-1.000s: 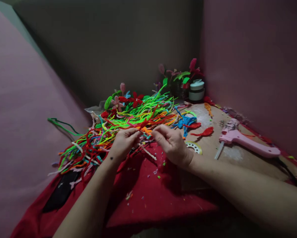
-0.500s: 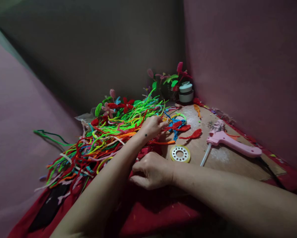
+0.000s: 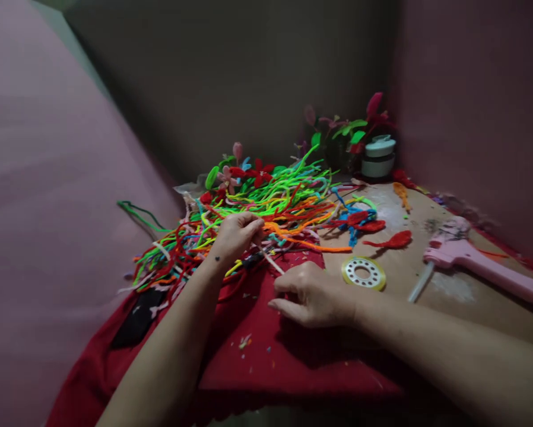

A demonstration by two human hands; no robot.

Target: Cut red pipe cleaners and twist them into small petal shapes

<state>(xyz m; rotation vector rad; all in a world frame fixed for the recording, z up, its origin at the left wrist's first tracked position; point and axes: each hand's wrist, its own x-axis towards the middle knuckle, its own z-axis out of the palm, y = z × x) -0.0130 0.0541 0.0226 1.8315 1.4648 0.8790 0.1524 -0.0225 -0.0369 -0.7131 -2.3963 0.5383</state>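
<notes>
My left hand (image 3: 240,237) is closed, thumb and forefinger pinching a pale pipe cleaner (image 3: 270,260) over the front of a tangled pile of coloured pipe cleaners (image 3: 266,201). From those fingers the pale strand slants down to the knuckles of my right hand (image 3: 311,296). That hand is curled above the red cloth (image 3: 248,367); its inner fingers are hidden, so what it grips does not show. To its right lies a yellow tape roll (image 3: 363,273) with a white, holed core.
A pink glue gun (image 3: 480,261) with a clear glue stick rests on the brown board (image 3: 395,320). Red fuzzy petals (image 3: 391,239) lie nearby. Pipe-cleaner flowers (image 3: 260,173) and a lidded pot (image 3: 378,157) stand behind. A black flat object (image 3: 137,320) is at left.
My left hand has drawn back left from the board's edge toward the pile's front, bringing the pale pipe cleaner near my right hand. The view has shifted left, so things appear farther right.
</notes>
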